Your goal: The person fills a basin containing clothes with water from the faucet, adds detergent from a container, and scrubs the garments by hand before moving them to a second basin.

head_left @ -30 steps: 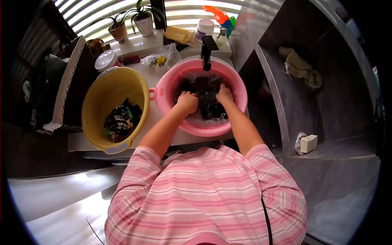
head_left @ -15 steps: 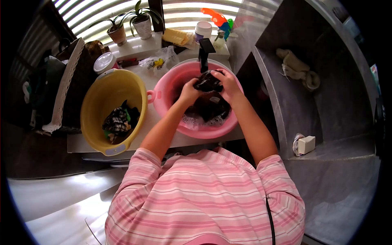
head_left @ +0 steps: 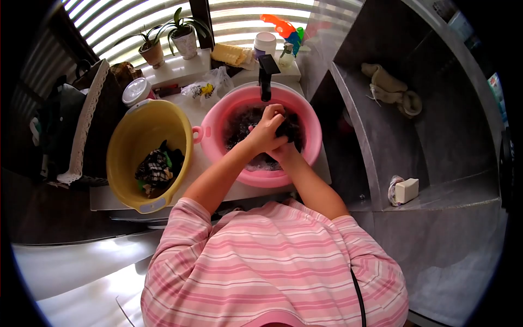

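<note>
Inside a pink basin (head_left: 313,117) lies a wet dark garment (head_left: 238,128) in sudsy water. My left hand (head_left: 268,129) is over the basin's middle, its fingers curled and closed on a bunched part of the dark garment. Crossing below it is my right hand (head_left: 284,151), whose fingers are mostly hidden behind the left hand and the cloth. A black faucet (head_left: 265,82) reaches over the basin's far rim, just beyond my fingers.
To the left, a yellow basin (head_left: 122,136) holds a checked dark cloth (head_left: 155,166). Potted plants (head_left: 184,43), a white jar (head_left: 265,43) and an orange toy water gun (head_left: 279,25) line the sill. A soap bar (head_left: 407,191) sits on the right shelf.
My hands have come down from holding the bunched dark garment up under the faucet. Now they cross, left over right, lower in the basin. The view has shifted slightly.
</note>
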{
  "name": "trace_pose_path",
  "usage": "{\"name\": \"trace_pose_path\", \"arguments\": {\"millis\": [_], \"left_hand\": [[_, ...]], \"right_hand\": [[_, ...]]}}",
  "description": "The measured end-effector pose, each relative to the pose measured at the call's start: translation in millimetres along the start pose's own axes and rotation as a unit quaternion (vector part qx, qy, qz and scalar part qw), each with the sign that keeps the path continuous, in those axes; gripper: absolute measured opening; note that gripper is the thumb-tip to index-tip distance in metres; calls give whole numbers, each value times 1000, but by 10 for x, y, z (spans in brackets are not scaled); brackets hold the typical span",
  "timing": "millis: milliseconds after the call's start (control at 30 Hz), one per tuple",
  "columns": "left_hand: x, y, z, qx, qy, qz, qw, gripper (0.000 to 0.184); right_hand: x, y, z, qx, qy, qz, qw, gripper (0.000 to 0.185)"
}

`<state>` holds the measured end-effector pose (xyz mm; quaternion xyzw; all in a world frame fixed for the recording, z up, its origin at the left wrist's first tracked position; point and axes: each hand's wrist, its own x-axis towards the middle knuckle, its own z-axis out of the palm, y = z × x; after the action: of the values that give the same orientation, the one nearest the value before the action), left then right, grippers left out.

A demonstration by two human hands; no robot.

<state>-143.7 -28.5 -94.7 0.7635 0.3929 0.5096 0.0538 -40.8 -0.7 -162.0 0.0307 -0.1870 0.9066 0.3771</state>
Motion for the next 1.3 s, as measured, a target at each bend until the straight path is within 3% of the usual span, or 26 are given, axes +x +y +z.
{"name": "trace_pose_path", "arguments": {"millis": [67, 233, 300, 333, 367, 433, 467, 600, 633, 700, 733, 767, 833, 867, 900, 967, 1000, 1033, 1067, 1133, 1167, 1233, 1267, 1300], "left_hand": [[-18, 4, 21, -32, -3, 8, 999, 47], [10, 57, -147, -34, -31, 50, 998, 59], [37, 198, -351, 43, -83, 17, 995, 63], [52, 154, -398, 93, -103, 88, 986, 62], [25, 153, -424, 94, -103, 86, 986, 62], [2, 186, -481, 213, -117, 256, 936, 47], [-76, 93, -464, 278, -141, 279, 908, 44], [-90, -77, -695, 224, -238, 305, 895, 54], [-115, -147, -732, 223, -238, 305, 895, 54], [-167, -247, -762, 219, -254, 358, 871, 59], [-155, -214, -742, 203, -240, 384, 868, 58], [-165, -238, -713, 202, -240, 385, 868, 58], [-204, -324, -647, 190, -234, 381, 874, 56], [-191, -269, -622, 155, -214, 331, 906, 57], [-219, -301, -591, 138, -173, 296, 929, 55], [-369, -228, -409, 132, -83, 79, 985, 50], [-408, -231, -293, 116, -19, 24, 993, 41], [-440, -213, -180, 116, -21, 25, 993, 41], [-465, -192, -65, 84, 52, -73, 992, 37], [-407, -27, 125, 37, 196, -236, 951, 24], [-373, -17, 190, 38, 196, -236, 951, 24], [-383, -117, 318, -46, 299, -375, 876, 22], [-413, -254, 388, -76, 317, -404, 855, 21], [-372, -258, 366, -76, 317, -405, 854, 21]], "right_hand": [[77, 9, 25, 158, -2, -9, 987, 48], [220, 32, -338, 252, 6, 71, 965, 44], [235, 38, -373, 264, 22, 92, 960, 43], [233, 27, -280, 228, 50, 92, 968, 42], [225, 14, -185, 182, 83, 93, 975, 41], [164, -41, 158, 53, 168, 101, 979, 39], [86, -73, 408, -24, 212, 105, 971, 39], [-145, -161, 1372, -268, 337, 129, 893, 32], [-76, -139, 1097, -268, 338, 128, 893, 32], [110, -68, 322, -126, 213, 214, 945, 30], [-91, -64, 1041, -220, 265, 133, 929, 26], [-58, -17, 946, -220, 266, 132, 929, 26], [42, 89, 461, 11, 172, 184, 968, 25], [39, 99, 146, 22, 11, 183, 983, 27], [49, 102, 200, 23, 11, 182, 983, 27], [86, 126, 379, -17, 284, 163, 945, 28], [106, 156, 389, 8, 262, 116, 958, 24], [144, 160, 383, 10, 262, 115, 958, 24], [213, 151, 380, -31, 330, 57, 942, 19], [315, 130, 366, -113, 456, -56, 881, 12], [323, 133, 363, -113, 456, -56, 881, 12], [322, 123, 338, -410, 401, -103, 812, 11], [349, 88, 174, -499, 352, -120, 783, 11], [366, 88, 188, -499, 352, -119, 783, 11]]}}
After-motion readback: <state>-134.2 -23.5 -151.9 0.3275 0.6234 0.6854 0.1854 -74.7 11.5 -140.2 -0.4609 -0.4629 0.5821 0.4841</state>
